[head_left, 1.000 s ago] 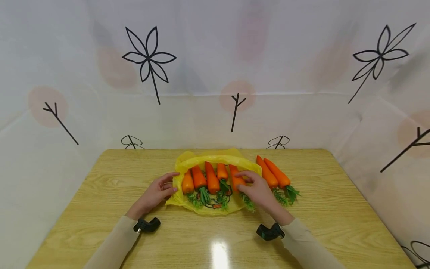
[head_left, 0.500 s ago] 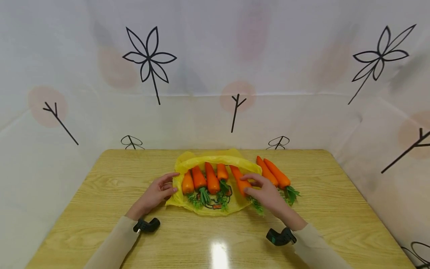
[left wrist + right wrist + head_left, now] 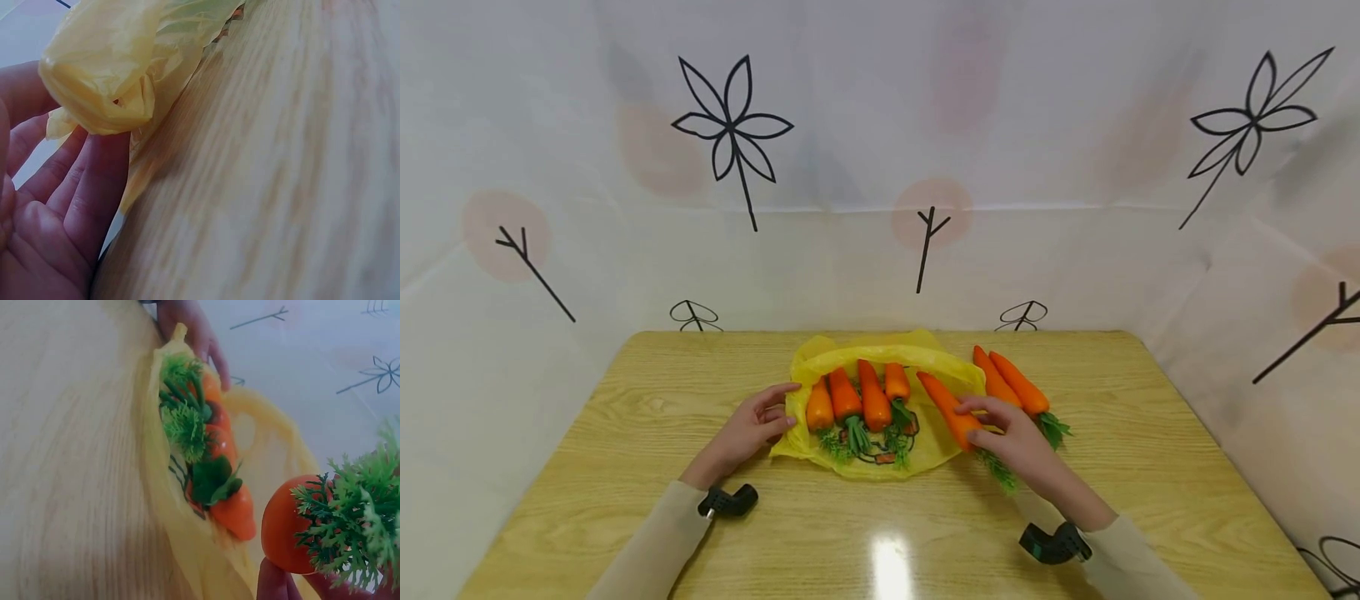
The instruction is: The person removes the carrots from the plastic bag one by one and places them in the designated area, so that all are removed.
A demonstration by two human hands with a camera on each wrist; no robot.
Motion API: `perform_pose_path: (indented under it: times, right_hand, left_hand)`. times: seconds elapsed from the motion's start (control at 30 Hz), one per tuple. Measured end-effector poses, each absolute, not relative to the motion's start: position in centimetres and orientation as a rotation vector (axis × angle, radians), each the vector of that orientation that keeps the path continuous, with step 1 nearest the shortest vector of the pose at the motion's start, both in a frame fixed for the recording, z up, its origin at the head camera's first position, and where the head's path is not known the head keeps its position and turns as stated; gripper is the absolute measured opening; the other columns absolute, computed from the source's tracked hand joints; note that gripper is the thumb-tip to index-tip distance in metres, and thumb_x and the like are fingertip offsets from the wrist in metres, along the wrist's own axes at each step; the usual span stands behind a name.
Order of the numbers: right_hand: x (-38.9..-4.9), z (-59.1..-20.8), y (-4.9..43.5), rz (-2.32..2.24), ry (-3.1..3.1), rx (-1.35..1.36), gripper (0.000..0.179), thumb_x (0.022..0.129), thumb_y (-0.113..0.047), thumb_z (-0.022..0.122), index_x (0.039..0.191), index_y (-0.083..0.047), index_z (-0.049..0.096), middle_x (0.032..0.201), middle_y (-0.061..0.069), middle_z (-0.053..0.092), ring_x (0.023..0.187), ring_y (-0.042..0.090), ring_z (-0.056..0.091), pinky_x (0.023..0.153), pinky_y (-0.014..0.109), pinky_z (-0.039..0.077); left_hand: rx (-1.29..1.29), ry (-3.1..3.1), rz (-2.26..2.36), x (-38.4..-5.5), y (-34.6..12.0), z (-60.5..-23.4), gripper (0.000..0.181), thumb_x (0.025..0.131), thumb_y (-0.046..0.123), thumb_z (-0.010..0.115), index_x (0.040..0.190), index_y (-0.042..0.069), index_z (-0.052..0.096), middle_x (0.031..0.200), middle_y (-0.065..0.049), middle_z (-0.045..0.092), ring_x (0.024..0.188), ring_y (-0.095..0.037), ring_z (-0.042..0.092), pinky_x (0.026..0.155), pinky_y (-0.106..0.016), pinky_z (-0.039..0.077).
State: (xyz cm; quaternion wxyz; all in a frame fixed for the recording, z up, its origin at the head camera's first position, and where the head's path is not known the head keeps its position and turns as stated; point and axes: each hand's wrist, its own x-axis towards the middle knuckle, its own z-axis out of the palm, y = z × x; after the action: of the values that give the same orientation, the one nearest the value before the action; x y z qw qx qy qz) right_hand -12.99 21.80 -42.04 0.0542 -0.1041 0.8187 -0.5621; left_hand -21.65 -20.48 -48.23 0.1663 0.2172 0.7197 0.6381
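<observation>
- Carrot point(image 3: 950, 412), orange, tapered, glossy, with feathery green foliage, is slanting over the right side of a crumpled, thin yellow plastic bag point(image 3: 940, 360); narrow tip is pointing inward, foliage is hanging past the rim.
- Right hand point(image 3: 1018, 439): thumb and fingers are clamping the carrot's thick end.
- Left hand point(image 3: 748, 433): thumb and index finger are pinching the bag's left edge.
- Four smaller-looking orange carrots with green tops point(image 3: 875, 404) are lying side by side in the bag. Two long, slim orange carrots point(image 3: 1021, 385) are lying outside, just right of it.
- Risk: foliage could be snagging the thin rim and dragging the bag sideways.
- Risk: smooth skin could be slipping, since the grip is sitting at one end and the tip is swinging free.
- Risk: right knuckles are sitting close to the outside pair; a bump could be rolling them.
- Risk: the film could be sagging shut if the left pinch loosens.
- Edges: outside pair's tips are lying near the back edge of the pale wood-grain table point(image 3: 1150, 433); white printed backdrop point(image 3: 1075, 208) is hanging behind.
- Room: widest space is lying toward the person and right; going left, the bagged four are crowding the path.
</observation>
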Motion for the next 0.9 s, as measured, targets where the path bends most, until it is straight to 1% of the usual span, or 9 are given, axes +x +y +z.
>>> perform_pose_path:
  times: [0.2,0.3,0.4,0.53,0.6,0.67,0.77,0.83,0.9]
  right_hand:
    - [-12.3,-42.0,22.6,-1.739,2.471,-0.324,0.026,0.095,-0.008,0.066,0.121,-0.005,0.066,0.144,0.019,0.05,0.122,0.041,0.049,0.085,0.031,0.051]
    - [-12.0,-42.0,23.1,-1.732,2.483,-0.333,0.026,0.096,-0.009,0.066,0.121,-0.006,0.066,0.143,0.019,0.051,0.121,0.039,0.05,0.082,0.03,0.052]
    - [-11.7,-42.0,23.7,-1.725,2.494,-0.341,0.025,0.096,-0.009,0.066,0.121,-0.006,0.066,0.142,0.018,0.051,0.121,0.028,0.053,0.083,0.029,0.052]
    - [-11.3,-42.0,24.4,-1.747,2.49,-0.363,0.025,0.097,-0.008,0.065,0.122,-0.005,0.065,0.143,0.019,0.05,0.118,0.006,0.053,0.083,0.029,0.052]
    - [-11.0,-42.0,24.7,-1.76,2.487,-0.37,0.025,0.097,-0.007,0.064,0.122,-0.004,0.064,0.143,0.02,0.049,0.117,0.0,0.052,0.082,0.028,0.052]
    - [-10.8,-42.1,24.9,-1.769,2.483,-0.372,0.025,0.097,-0.007,0.064,0.122,-0.003,0.064,0.144,0.022,0.048,0.116,-0.001,0.052,0.082,0.028,0.052]
    - [-10.3,-42.1,25.3,-1.783,2.475,-0.359,0.025,0.097,-0.007,0.064,0.122,-0.001,0.063,0.144,0.022,0.048,0.116,-0.001,0.052,0.083,0.026,0.051]
    - [-10.1,-42.0,25.6,-1.791,2.468,-0.358,0.025,0.098,-0.007,0.063,0.122,0.0,0.063,0.143,0.017,0.049,0.115,-0.001,0.052,0.083,0.025,0.051]
    - [-9.8,-41.9,26.0,-1.807,2.457,-0.363,0.026,0.098,-0.006,0.063,0.122,0.001,0.062,0.142,0.009,0.052,0.115,-0.002,0.052,0.083,0.025,0.051]
  left_hand:
    - [0.607,2.056,1.81,-21.5,-20.4,-48.0,0.056,0.1,0.008,0.061,0.15,0.003,0.039,0.072,-0.004,0.045,0.059,-0.012,0.039,0.055,-0.025,0.037]
    - [0.61,2.059,1.802,-21.4,-20.4,-47.9,0.056,0.1,0.008,0.061,0.15,0.002,0.038,0.07,-0.004,0.043,0.059,-0.012,0.039,0.055,-0.026,0.037]
    - [0.615,2.059,1.798,-21.4,-20.4,-47.9,0.056,0.1,0.009,0.061,0.151,0.002,0.038,0.069,-0.004,0.042,0.058,-0.013,0.038,0.055,-0.027,0.036]
    - [0.625,2.065,1.795,-21.5,-20.4,-48.0,0.055,0.1,0.01,0.061,0.151,0.003,0.038,0.069,-0.004,0.043,0.058,-0.013,0.039,0.055,-0.026,0.037]
    - [0.624,2.073,1.791,-21.5,-20.4,-48.0,0.055,0.1,0.01,0.061,0.15,0.004,0.039,0.07,-0.003,0.044,0.058,-0.013,0.04,0.055,-0.026,0.037]
    - [0.619,2.085,1.785,-21.5,-20.4,-48.1,0.055,0.1,0.01,0.062,0.15,0.004,0.039,0.07,-0.003,0.044,0.058,-0.013,0.04,0.055,-0.026,0.038]
    - [0.598,2.093,1.777,-21.5,-20.4,-48.2,0.055,0.1,0.012,0.063,0.15,0.008,0.041,0.07,-0.003,0.045,0.058,-0.013,0.041,0.056,-0.025,0.038]
    - [0.593,2.099,1.773,-21.5,-20.4,-48.2,0.054,0.1,0.013,0.063,0.15,0.01,0.042,0.07,-0.004,0.044,0.058,-0.013,0.041,0.056,-0.025,0.038]
    - [0.592,2.101,1.772,-21.5,-20.4,-48.1,0.054,0.1,0.014,0.063,0.15,0.011,0.042,0.07,-0.004,0.044,0.059,-0.013,0.041,0.056,-0.025,0.038]
